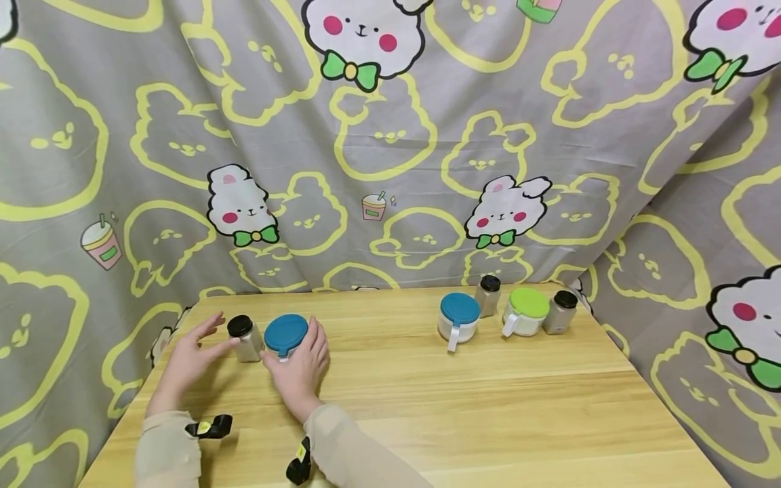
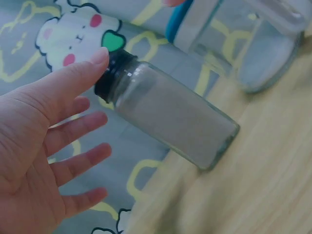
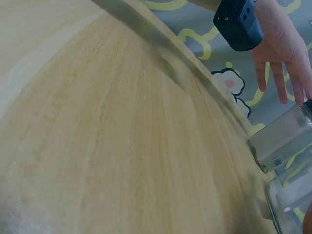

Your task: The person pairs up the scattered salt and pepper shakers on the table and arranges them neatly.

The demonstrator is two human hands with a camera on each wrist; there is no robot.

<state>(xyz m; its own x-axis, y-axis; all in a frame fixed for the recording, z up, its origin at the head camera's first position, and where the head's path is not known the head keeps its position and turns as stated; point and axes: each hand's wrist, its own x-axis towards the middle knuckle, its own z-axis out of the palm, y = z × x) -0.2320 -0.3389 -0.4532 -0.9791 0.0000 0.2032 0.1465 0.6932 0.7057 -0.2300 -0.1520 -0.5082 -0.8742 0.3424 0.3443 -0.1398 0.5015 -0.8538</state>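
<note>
At the left of the table in the head view stands a glass spice jar (image 1: 247, 344) with a black cap. My left hand (image 1: 190, 359) is beside it, fingers spread and thumb tip right at the cap (image 2: 116, 73). The left wrist view shows greyish powder inside that jar. Close on its right is a seasoning pot with a blue lid (image 1: 287, 332) and clear body (image 2: 214, 39). My right hand (image 1: 302, 366) grips this pot, thumb at the front and fingers round its right side. In the right wrist view that hand is almost wholly out of frame.
At the back right stand a second blue-lidded pot (image 1: 459, 318), a green-lidded pot (image 1: 526, 313) and two black-capped jars, one behind (image 1: 488, 298) and one at the far right (image 1: 560, 315). A patterned curtain (image 1: 390, 156) hangs behind the wooden table (image 1: 464, 407).
</note>
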